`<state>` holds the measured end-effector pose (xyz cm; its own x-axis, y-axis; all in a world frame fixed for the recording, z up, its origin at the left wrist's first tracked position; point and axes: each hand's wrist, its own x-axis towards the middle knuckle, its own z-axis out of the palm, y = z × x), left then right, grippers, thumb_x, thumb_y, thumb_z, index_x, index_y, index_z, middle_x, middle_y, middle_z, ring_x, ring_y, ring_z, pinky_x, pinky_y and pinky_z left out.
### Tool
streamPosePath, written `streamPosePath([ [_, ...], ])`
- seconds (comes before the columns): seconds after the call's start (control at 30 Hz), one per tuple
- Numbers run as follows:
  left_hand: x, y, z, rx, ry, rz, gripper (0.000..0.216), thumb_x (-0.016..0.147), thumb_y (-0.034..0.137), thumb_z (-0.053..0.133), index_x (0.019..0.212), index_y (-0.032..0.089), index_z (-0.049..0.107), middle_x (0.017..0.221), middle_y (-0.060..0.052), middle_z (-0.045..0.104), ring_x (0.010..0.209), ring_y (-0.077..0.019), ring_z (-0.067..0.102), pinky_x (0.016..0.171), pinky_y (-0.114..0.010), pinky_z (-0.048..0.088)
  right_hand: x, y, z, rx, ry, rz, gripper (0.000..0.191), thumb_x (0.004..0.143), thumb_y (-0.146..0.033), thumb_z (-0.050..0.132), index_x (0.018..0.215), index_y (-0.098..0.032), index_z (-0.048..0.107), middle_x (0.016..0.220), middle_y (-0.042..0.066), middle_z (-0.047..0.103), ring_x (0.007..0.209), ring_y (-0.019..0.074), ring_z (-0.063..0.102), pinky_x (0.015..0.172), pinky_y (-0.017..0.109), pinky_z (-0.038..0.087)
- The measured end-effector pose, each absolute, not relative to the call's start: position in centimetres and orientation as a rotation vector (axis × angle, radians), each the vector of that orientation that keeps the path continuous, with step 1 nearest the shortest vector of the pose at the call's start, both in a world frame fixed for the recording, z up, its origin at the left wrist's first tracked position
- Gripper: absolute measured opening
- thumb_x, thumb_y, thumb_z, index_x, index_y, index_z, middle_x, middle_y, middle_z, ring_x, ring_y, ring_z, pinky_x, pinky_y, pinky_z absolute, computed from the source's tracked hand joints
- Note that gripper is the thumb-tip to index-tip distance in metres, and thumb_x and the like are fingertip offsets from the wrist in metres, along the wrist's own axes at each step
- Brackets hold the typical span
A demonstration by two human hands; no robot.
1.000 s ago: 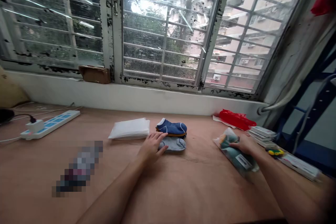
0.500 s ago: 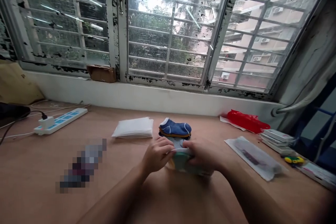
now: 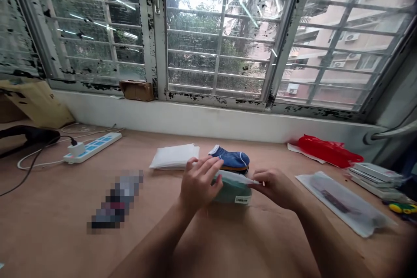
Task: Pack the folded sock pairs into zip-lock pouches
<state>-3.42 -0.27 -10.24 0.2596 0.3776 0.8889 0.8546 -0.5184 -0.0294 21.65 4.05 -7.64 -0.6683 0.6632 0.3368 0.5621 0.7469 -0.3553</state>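
A frosted plastic bag [image 3: 230, 189] with something green inside and a barcode label [image 3: 243, 200] on its front lies before me at the table's middle. My left hand [image 3: 200, 182] grips the bag's left end, thumb at the front and fingers reaching over the top. Between thumb and fingertips, my right hand [image 3: 275, 186] pinches the right end of the bag's whitish upper edge. Just behind the bag is a small pile of folded ankle socks [image 3: 231, 158], a blue one with white trim on top. The bag hides the lower part of that pile.
White plastic bags [image 3: 176, 156] lie stacked left of the socks. A filled clear bag [image 3: 339, 202], red plastic [image 3: 329, 151] and stacked boxes [image 3: 376, 178] are at the right. At the left are a power strip [image 3: 97, 145] with cords and a pixelated item [image 3: 117, 202].
My right hand has moved from over the bag to its right edge, exposing the barcode label. My left hand's fingers have straightened. The view has shifted slightly left.
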Motion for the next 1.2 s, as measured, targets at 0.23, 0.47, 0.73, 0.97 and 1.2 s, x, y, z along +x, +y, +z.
streamPosePath([
  [0.23,-1.1,-1.3,-10.7,-2.193,-0.992,-1.054,0.017,0.093,0.017,0.048,0.089,0.019,0.064,0.070,0.000,0.068,0.066,-0.0161,0.059,0.069,-0.036,0.039,19.6,2.9,-9.3,-0.682,-2.480,0.016,0.031,0.099,-0.034,0.044,0.093,-0.022,0.073,0.076,0.004,0.066,0.064,0.0132,0.055,0.059,0.026,0.036],
  [0.47,-1.4,-1.7,-10.1,-2.148,-0.771,-1.164,0.019,0.092,0.021,0.054,0.108,0.021,0.063,0.093,-0.003,0.072,0.078,-0.0173,0.062,0.076,-0.035,0.042,18.5,2.7,-9.7,-0.509,-2.475,-0.222,0.042,0.100,-0.033,0.038,0.069,-0.019,0.062,0.067,0.003,0.061,0.063,0.0136,0.051,0.060,0.028,0.033],
  [0.73,-2.3,-0.9,-10.2,-2.350,-0.685,-1.059,0.014,0.094,0.016,0.052,0.103,0.020,0.062,0.085,-0.001,0.069,0.074,-0.0146,0.060,0.069,-0.029,0.044,18.5,3.1,-9.7,-0.524,-2.521,-0.225,0.047,0.101,-0.036,0.035,0.067,-0.019,0.062,0.062,0.002,0.058,0.059,0.0129,0.050,0.058,0.028,0.032],
  [0.97,-6.7,0.5,-9.0,-2.296,-0.884,-0.976,0.014,0.097,0.019,0.046,0.094,0.019,0.060,0.089,-0.004,0.066,0.081,-0.0170,0.060,0.075,-0.031,0.046,21.9,2.9,-7.2,-0.693,-2.502,-0.007,0.051,0.101,-0.040,0.038,0.058,-0.018,0.055,0.057,0.000,0.052,0.056,0.0113,0.045,0.059,0.026,0.033],
  [1.2,-8.0,1.8,-10.0,-2.314,-0.997,-1.003,0.018,0.099,0.020,0.040,0.091,0.019,0.056,0.085,-0.004,0.065,0.077,-0.0172,0.058,0.070,-0.029,0.046,26.0,2.9,-6.0,-0.970,-2.518,0.020,0.051,0.099,-0.043,0.041,0.057,-0.019,0.054,0.054,-0.001,0.050,0.053,0.0114,0.044,0.055,0.025,0.031],
])
